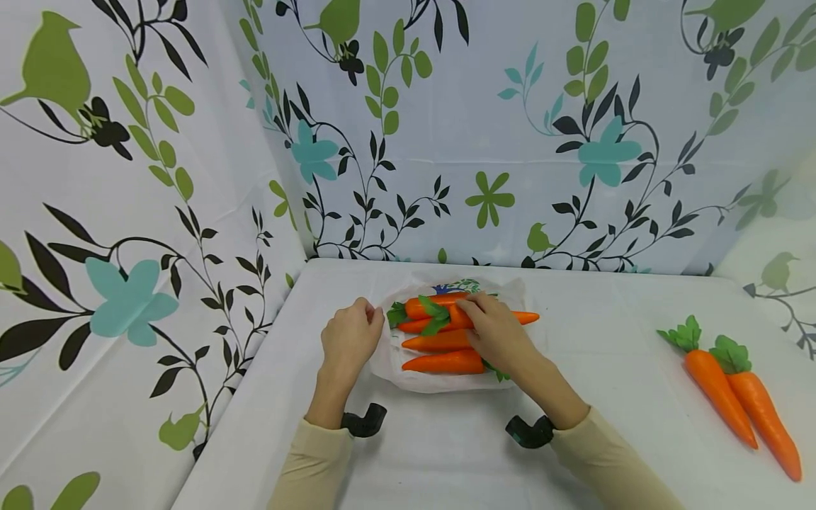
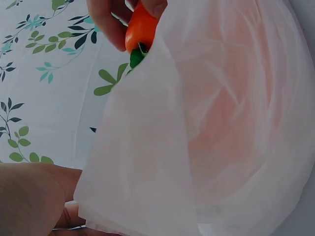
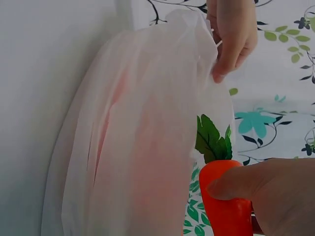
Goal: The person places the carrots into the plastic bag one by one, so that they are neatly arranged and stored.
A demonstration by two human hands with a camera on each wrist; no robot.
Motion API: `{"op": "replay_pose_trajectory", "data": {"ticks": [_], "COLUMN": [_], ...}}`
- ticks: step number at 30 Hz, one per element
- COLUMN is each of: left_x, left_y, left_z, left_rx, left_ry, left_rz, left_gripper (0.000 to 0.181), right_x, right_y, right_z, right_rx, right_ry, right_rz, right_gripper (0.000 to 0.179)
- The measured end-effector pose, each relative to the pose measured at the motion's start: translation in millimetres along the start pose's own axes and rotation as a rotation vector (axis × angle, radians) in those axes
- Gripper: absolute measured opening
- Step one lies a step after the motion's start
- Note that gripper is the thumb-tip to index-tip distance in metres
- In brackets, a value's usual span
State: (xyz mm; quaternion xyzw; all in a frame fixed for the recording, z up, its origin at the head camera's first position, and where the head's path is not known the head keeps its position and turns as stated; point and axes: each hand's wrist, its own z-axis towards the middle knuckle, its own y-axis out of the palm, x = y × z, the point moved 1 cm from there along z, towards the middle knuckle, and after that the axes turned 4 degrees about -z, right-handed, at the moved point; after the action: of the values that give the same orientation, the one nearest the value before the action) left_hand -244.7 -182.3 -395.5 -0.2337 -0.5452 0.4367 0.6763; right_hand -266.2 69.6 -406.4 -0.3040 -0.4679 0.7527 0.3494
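Note:
A white plastic bag [image 1: 417, 383] with a printed design lies on the table, several orange carrots [image 1: 443, 363] with green leafy tops showing in its opening. My left hand [image 1: 349, 338] pinches the bag's left rim; in the left wrist view that hand [image 2: 34, 199] is at the lower left. Over the bag's opening, my right hand [image 1: 500, 329] grips one carrot [image 3: 224, 209], its leafy end pointing left in the head view. The right wrist view shows the thumb lying across this carrot near its leaves. Thin bag walls partly veil the contents in both wrist views.
Two more carrots [image 1: 720, 400] [image 1: 763, 418] lie side by side on the white table [image 1: 605, 368] at the right. Patterned cloth [image 1: 408, 177] with leaves and birds hangs behind and at the left. A black curved piece sits at each wrist.

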Motion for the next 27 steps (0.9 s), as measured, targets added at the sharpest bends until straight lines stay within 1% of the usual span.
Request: {"op": "replay_pose_trajectory", "data": {"ticks": [7,17,27], "left_x": [-0.9,-1.2,-1.8], "left_y": [-0.4,-1.5,-1.9], "left_z": [-0.2,0.5,0.4], "left_rx": [0.011,0.004,0.006], "left_ry": [0.003,0.000,-0.004], "left_rz": [0.000,0.002,-0.002], "left_gripper": [0.025,0.025,0.025], "right_x": [-12,-25,-31], "right_y": [10,25,40], "right_z": [11.2,21.7,25.1], "right_rx": [0.065,-0.017,-0.040], "right_ry": [-0.090,-0.085,-0.119], "right_rz": [-0.003,-0.009,-0.038], "right_gripper": [0.041,0.038,0.041]}}
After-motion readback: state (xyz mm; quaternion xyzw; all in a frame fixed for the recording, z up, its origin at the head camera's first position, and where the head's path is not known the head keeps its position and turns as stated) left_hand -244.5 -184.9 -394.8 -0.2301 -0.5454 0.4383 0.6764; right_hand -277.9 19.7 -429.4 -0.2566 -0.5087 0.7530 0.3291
